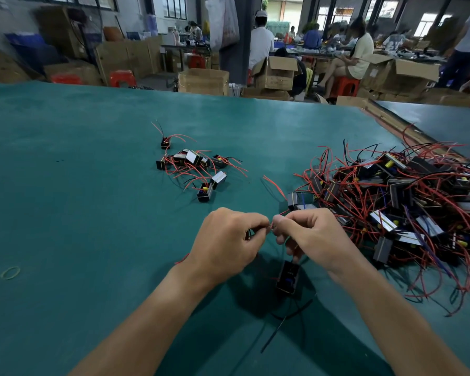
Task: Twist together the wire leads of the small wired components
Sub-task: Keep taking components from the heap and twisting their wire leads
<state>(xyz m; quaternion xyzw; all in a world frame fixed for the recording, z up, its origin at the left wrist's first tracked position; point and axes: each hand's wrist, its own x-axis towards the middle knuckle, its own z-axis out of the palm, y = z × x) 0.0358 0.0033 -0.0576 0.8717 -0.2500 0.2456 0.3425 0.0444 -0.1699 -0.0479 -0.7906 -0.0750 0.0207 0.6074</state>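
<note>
Left hand (224, 241) and right hand (311, 234) each pinch thin wire leads (271, 227), the 2 sets of fingertips nearly touching over the green table (79, 172). 1 small black box component (288, 276) is just below the right hand.

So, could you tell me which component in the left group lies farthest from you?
The lone black component at its far end, set apart from the cluster, red leads splayed.

Left forearm (152, 316) and right forearm (391, 318) angle in from the bottom edge, bare, converging toward the middle with the backs of the hands up. Left hand (225, 240) and right hand (314, 234) meet fingertip to fingertip, each pinching the wire leads (270, 228) between thumb and forefinger. The other fingers are curled under the palms.
</note>
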